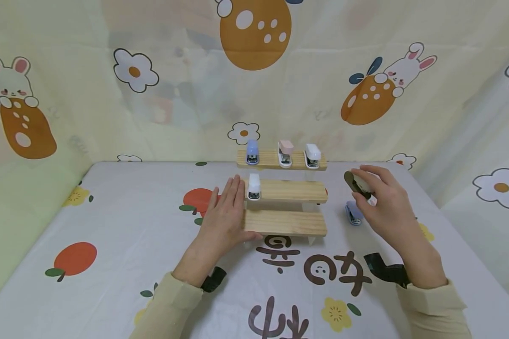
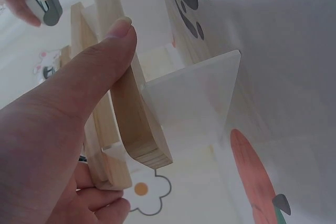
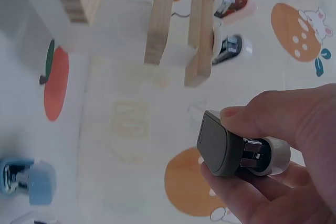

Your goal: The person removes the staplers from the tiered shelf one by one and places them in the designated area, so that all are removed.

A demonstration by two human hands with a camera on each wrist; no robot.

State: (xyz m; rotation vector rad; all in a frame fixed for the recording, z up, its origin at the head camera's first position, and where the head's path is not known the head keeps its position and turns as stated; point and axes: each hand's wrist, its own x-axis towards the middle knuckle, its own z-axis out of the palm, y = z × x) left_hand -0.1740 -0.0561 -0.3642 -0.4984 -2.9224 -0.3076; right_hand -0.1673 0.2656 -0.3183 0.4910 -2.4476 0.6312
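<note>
My right hand pinches a dark grey-green mini stapler between thumb and fingers, raised to the right of a three-tier wooden stand. My left hand rests against the stand's left end, fingers straight, its thumb on the lowest board's front edge in the left wrist view. On the top board stand a blue stapler, a pink stapler and a white stapler. Another white stapler sits at the middle board's left end. The lowest board holds none.
Below my right hand a blue-purple stapler stands on the table, with a whitish item partly hidden behind the fingers. Clear side panels support the boards. A printed cloth covers the table, and a patterned curtain hangs behind.
</note>
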